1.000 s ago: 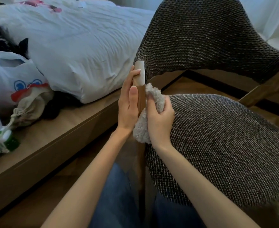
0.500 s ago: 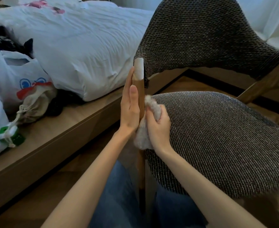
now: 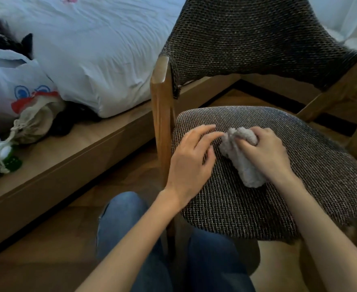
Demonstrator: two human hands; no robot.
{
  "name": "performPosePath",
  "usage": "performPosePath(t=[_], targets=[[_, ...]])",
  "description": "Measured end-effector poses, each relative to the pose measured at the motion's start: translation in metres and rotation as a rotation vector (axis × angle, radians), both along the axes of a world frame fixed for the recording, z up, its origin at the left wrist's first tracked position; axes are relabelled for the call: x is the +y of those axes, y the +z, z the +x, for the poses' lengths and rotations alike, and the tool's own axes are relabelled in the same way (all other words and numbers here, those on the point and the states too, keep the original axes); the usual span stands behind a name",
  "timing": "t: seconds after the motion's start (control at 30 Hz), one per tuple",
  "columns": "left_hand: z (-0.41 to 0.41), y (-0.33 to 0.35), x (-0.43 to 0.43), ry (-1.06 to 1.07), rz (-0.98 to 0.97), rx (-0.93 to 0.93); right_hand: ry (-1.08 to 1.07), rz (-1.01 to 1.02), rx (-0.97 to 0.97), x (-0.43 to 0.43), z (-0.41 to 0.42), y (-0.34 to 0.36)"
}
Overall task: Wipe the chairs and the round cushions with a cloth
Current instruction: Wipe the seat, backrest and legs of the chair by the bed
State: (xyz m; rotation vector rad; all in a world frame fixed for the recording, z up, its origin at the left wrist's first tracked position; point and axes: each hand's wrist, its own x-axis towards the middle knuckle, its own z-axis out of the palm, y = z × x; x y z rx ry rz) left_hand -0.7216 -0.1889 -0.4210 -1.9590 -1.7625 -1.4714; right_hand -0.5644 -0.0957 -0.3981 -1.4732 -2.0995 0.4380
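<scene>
Head view: right hand (image 3: 266, 152) grips a bunched grey fluffy cloth (image 3: 244, 167) and holds it down on the round woven seat cushion (image 3: 247, 209) of a wooden chair (image 3: 161, 123). Fingers are curled over the cloth's upper end, thumb along its side. The lower end of the wad sticks out below the palm toward the wrist and lies flat on the cushion.

Left hand (image 3: 191, 161) sits over the cushion's left edge, just beside the chair's upright post. Its fingers (image 3: 205, 133) are loosely spread and slightly bent, holding nothing. The tips point at the cloth's upper end, very near it; cannot tell whether they touch. Cloth lies between the two hands, left of centre on the seat.

The woven backrest (image 3: 247, 39) rises behind. To the left are a white duvet (image 3: 99, 49), a wooden bed platform (image 3: 68, 157), a white plastic bag (image 3: 11, 81) and a drawstring pouch (image 3: 34, 123). Jeans-clad knees (image 3: 120, 218) show below.
</scene>
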Motion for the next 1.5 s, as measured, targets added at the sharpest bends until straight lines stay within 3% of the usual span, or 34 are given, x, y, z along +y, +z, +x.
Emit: performPosePath(t=[0.17,0.4,0.5,0.63,0.77,0.9,1.17,1.5], targets=[[0.002,-0.017,0.017,0.075,-0.507,0.099,-0.054,0.058,-0.066,0.002,0.006,-0.036],[0.003,-0.02,0.031,0.174,-0.541,0.19,-0.122,0.076,-0.086,0.021,-0.011,-0.04],[0.005,-0.009,0.029,0.163,-0.642,0.208,-0.159,0.044,-0.092,0.016,-0.013,-0.037],[0.009,0.028,0.034,0.087,-0.925,0.246,-0.117,-0.194,-0.194,0.015,-0.013,-0.018],[0.013,0.095,0.033,-0.032,-1.135,0.12,-0.003,-0.517,-0.232,0.019,-0.011,0.04],[0.004,0.191,0.022,-0.023,-1.167,-0.078,-0.019,-0.495,-0.132,0.008,-0.006,0.14],[-0.045,0.373,0.006,0.037,-1.085,-0.118,0.032,-0.482,-0.099,0.002,-0.016,0.334],[-0.138,0.427,0.035,0.045,-0.961,-0.099,0.029,-0.43,-0.081,0.016,-0.073,0.373]])
